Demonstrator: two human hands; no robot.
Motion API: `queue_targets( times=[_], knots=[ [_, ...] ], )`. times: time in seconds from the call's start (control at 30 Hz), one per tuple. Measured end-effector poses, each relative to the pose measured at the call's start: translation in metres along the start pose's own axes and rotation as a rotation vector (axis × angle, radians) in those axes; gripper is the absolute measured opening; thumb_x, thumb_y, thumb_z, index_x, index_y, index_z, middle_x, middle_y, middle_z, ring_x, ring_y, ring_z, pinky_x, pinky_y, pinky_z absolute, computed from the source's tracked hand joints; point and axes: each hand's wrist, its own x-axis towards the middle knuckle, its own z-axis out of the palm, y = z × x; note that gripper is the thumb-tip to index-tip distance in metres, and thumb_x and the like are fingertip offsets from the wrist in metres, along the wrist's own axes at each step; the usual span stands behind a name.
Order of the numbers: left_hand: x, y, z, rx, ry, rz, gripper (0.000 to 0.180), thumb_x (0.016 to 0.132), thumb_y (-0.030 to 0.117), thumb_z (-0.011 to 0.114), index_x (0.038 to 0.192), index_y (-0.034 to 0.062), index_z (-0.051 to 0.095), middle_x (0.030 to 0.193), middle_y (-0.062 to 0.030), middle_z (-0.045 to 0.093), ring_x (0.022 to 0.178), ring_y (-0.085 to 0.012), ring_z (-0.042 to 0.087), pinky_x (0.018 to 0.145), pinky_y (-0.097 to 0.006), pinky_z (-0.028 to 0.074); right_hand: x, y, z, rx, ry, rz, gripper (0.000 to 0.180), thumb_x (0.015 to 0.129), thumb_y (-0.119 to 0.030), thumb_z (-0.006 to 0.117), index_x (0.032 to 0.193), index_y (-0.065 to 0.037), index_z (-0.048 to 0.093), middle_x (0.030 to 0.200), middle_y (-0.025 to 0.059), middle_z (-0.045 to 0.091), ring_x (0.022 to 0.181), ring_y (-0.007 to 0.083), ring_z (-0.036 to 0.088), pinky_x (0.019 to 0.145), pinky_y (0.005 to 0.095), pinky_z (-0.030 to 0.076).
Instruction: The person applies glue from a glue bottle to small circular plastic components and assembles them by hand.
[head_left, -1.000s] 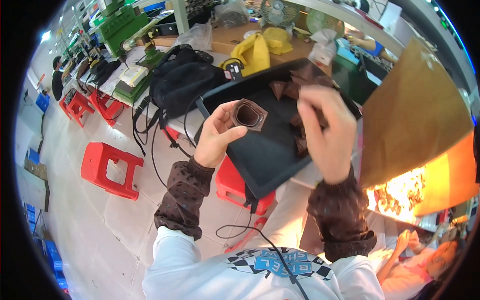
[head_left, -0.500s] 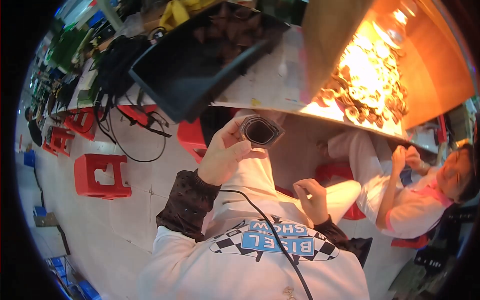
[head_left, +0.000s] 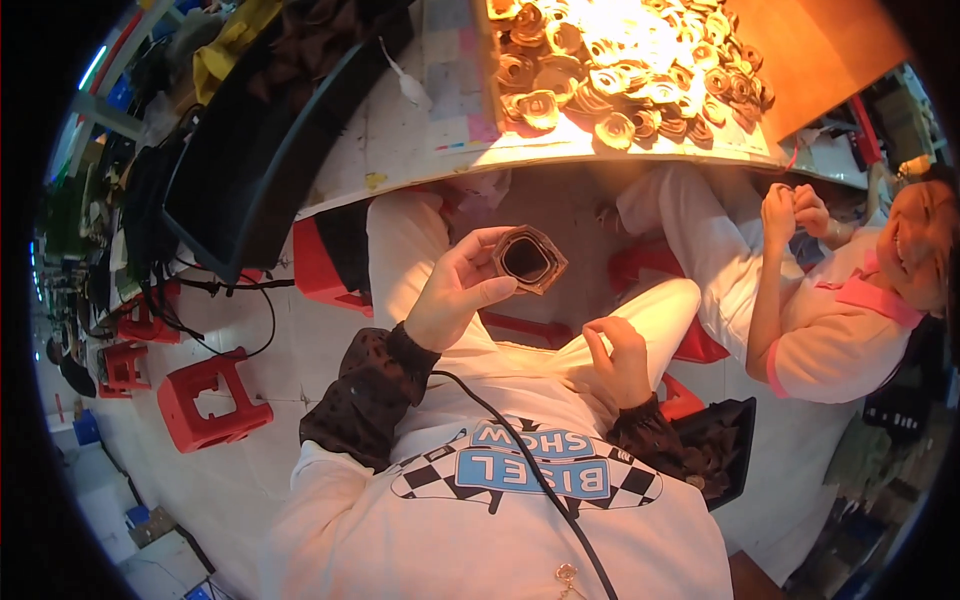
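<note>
One hollow brown piece [head_left: 530,262] stayed pinched in left hand [head_left: 452,298], I saw remotely; right hand [head_left: 622,362], loosely curled, seemingly empty, had quit black tray [head_left: 278,185]: only left held work.

Tabletop [head_left: 390,150]: before the person [head_left: 520,535]
Heaped pieces [head_left: 620,80]: on the tabletop, right of the tray [head_left: 270,190]
Held piece [head_left: 550,266]: in the left fingers [head_left: 490,291]
Left stool [head_left: 213,400]: on the floor [head_left: 240,495]
Co-worker [head_left: 830,340]: right, near the tabletop
Bin [head_left: 744,450]: right, beside the right sleeve [head_left: 655,440]

Stool [head_left: 179,411] in plastic (smooth-looking)
</note>
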Motion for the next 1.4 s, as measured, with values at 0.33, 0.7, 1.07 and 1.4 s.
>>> queue_targets(
  times=[0.33, 0.7, 1.07, 1.4],
  knots=[
    [0.04, -0.012, -0.01, -0.107, -0.057, -0.152, 0.058, 0.086, 0.02, 0.067, 0.133, -0.0003, 0.038, 0.125, -0.0103, 0.052, 0.114, -0.0192, 0.054, 0.096, -0.037, 0.047, 0.076, 0.006, -0.043, -0.08, 0.261, -0.044, 0.004, 0.078, -0.001, 0.065, 0.081, 0.001, 0.062, 0.08, 0.0114, 0.063, 0.074, 0.0256, 0.06, 0.067, 0.0331, 0.047],
    [0.055, -0.023, -0.026, -0.21, -0.182, -0.137, 0.06, 0.081, 0.01, 0.069, 0.131, -0.0018, 0.039, 0.127, -0.0095, 0.05, 0.119, -0.0175, 0.049, 0.103, -0.034, 0.039, 0.273, 0.004, -0.104, -0.325, 0.529, -0.286, 0.012, 0.081, -0.004, 0.06, 0.091, 0.001, 0.066, 0.084, 0.0166, 0.064, 0.078, 0.0265, 0.063, 0.069, 0.0332, 0.049],
    [0.044, -0.025, -0.038, -0.242, -0.131, -0.191, 0.058, 0.082, 0.008, 0.068, 0.132, -0.0006, 0.04, 0.126, -0.0103, 0.05, 0.119, -0.0183, 0.048, 0.102, -0.035, 0.042, 0.415, 0.024, -0.118, -0.272, 0.473, -0.365, 0.017, 0.079, -0.016, 0.061, 0.087, -0.003, 0.067, 0.075, 0.0157, 0.065, 0.066, 0.0274, 0.063, 0.061, 0.0347, 0.049],
    [0.054, -0.023, -0.037, -0.247, -0.132, -0.166, 0.06, 0.08, 0.009, 0.07, 0.131, -0.0011, 0.04, 0.127, -0.0116, 0.05, 0.119, -0.0186, 0.049, 0.103, -0.035, 0.041, 0.45, 0.056, -0.144, -0.712, 0.701, -0.463, 0.012, 0.071, -0.011, 0.062, 0.077, 0.0, 0.062, 0.066, 0.0128, 0.062, 0.059, 0.0249, 0.061, 0.055, 0.0351, 0.048]
  ],
)
